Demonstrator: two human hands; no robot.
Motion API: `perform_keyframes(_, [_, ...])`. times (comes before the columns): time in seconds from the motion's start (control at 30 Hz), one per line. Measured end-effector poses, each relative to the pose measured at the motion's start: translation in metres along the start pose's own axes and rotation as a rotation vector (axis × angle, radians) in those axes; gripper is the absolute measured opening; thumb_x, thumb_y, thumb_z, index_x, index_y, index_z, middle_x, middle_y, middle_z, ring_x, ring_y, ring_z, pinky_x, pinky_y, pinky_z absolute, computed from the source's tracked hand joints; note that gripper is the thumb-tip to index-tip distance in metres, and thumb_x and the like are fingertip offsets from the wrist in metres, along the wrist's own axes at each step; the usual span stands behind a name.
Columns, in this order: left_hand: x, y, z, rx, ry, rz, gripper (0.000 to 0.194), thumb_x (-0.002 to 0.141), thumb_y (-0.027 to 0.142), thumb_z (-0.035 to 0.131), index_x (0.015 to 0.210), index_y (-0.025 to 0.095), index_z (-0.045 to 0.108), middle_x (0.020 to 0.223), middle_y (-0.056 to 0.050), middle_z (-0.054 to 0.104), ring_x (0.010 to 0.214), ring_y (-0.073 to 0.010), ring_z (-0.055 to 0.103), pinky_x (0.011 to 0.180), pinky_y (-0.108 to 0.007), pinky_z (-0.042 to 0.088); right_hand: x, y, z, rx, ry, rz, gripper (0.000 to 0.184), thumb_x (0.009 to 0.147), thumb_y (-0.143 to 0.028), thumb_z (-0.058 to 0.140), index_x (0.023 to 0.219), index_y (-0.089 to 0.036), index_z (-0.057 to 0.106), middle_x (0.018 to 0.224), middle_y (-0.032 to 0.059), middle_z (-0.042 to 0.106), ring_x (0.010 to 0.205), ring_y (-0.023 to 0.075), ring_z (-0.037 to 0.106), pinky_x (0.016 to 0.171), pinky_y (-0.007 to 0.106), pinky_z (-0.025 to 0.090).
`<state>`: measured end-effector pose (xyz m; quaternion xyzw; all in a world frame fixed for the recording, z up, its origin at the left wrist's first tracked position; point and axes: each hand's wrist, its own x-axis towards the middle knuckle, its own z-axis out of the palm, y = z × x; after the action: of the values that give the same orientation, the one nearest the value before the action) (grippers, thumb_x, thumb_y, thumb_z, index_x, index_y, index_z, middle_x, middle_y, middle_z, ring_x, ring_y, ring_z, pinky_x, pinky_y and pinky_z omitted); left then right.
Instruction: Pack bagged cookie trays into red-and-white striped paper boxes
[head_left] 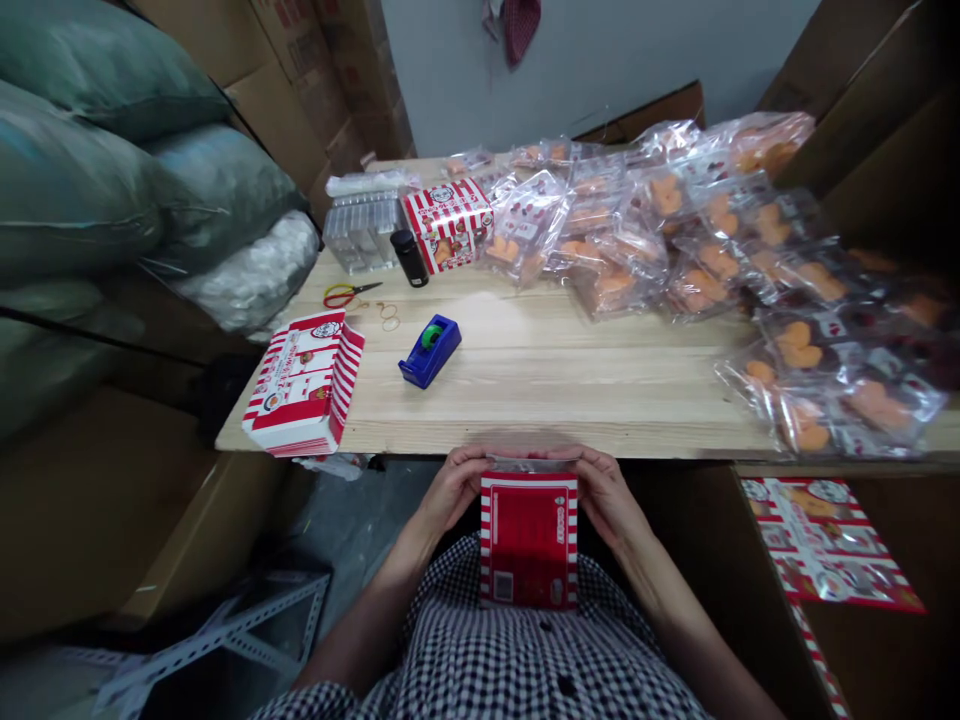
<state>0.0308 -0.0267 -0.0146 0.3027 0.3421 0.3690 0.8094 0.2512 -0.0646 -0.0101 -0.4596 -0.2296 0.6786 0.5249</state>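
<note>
Holding red-striped carton (529, 540) between both hands (450, 490) (606, 495)

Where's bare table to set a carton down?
Bare planks of the wooden table run from the blue tape dispenser rightward to the clear bags of orange pieces, above the left hand and right hand holding a striped carton. Crowded: far end and right side.

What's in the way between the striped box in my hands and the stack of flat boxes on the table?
Nothing visible on the wooden table blocks it. Your left hand, gripping the striped box, is on that side; the stack of flat boxes sits at the table's near left corner.
</note>
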Motion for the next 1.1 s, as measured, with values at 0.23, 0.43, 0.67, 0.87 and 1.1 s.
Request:
perform_keyframes(0.23, [-0.002,0.01,-0.004,0.374,-0.124,0.113,0.029,0.084,0.025,0.07,0.112,0.018,0.077,0.124,-0.013,0.072,0.119,-0.0291,0.065,0.106,-0.039,0.045,-0.005,-0.001,-0.019,-0.049,-0.192,-0.073,0.024,0.087,-0.033,0.06,0.095,-0.023,0.081,0.117,0.0083,0.074,0.118,0.0289,0.064,0.102,0.041,0.049])
perform_keyframes(0.43, [0.009,0.005,-0.01,0.468,-0.094,0.134,0.022,0.087,0.025,0.067,0.105,0.02,0.079,0.119,-0.011,0.074,0.115,-0.027,0.068,0.104,-0.038,0.048,0.001,-0.002,-0.026,-0.386,-0.225,-0.182,0.022,0.089,-0.036,0.069,0.108,-0.029,0.078,0.118,0.0063,0.075,0.114,0.0258,0.067,0.101,0.04,0.05])
perform_keyframes(0.67, [0.014,0.015,-0.011,0.546,-0.154,0.108,0.032,0.093,0.038,0.06,0.111,0.017,0.077,0.121,-0.013,0.073,0.115,-0.0284,0.067,0.104,-0.04,0.047,0.009,-0.007,-0.031,-0.465,-0.261,-0.188,0.024,0.09,-0.042,0.068,0.108,-0.03,0.079,0.117,0.0066,0.075,0.114,0.0275,0.067,0.104,0.045,0.048])
perform_keyframes(0.87, [0.022,0.044,-0.001,0.683,-0.287,0.028,0.029,0.09,0.036,0.066,0.113,0.021,0.077,0.116,-0.012,0.075,0.111,-0.0265,0.069,0.101,-0.04,0.049,0.01,-0.04,-0.02,-0.513,-0.348,-0.103,0.025,0.092,-0.044,0.064,0.097,-0.026,0.081,0.109,0.0065,0.078,0.105,0.0258,0.07,0.099,0.044,0.051])
perform_keyframes(1.1, [0.028,0.061,0.011,0.689,-0.386,-0.005,0.033,0.085,0.032,0.072,0.117,0.022,0.074,0.111,-0.011,0.077,0.103,-0.026,0.07,0.092,-0.04,0.053,0.017,-0.047,-0.013,-0.505,-0.428,-0.02,0.027,0.086,-0.038,0.072,0.11,-0.028,0.077,0.113,0.0051,0.077,0.106,0.0247,0.07,0.097,0.043,0.053])
